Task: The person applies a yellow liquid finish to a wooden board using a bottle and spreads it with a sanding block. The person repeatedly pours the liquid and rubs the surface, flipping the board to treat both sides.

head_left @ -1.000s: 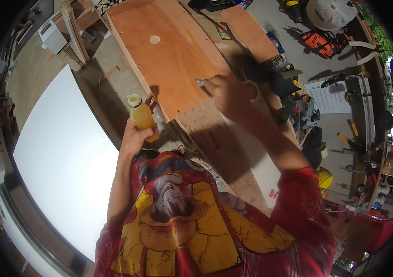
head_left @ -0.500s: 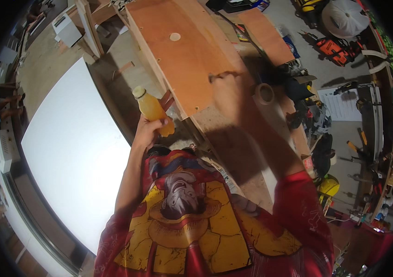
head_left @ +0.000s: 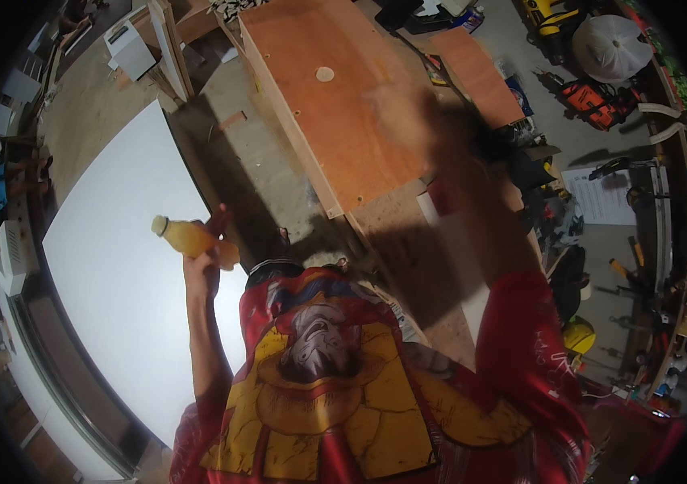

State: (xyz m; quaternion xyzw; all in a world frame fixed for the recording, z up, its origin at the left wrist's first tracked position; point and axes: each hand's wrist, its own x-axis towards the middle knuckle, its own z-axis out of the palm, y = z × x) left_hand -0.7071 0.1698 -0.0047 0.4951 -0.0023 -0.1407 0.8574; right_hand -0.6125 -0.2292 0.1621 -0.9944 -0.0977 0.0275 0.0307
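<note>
A big white board (head_left: 110,282) lies to my left, an orange plywood panel (head_left: 335,105) ahead. My right hand (head_left: 408,105) is raised over the panel, blurred; I cannot tell its grip. My left hand (head_left: 206,254) clasps a bottle of orange liquid (head_left: 190,239) above the board's edge.

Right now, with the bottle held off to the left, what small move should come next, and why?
Probably bring the right hand back to the yellow bottle. The left hand holds the bottle out sideways above the white board, while the right hand is a blur, stretched over the orange wooden panel far from the bottle.
</note>
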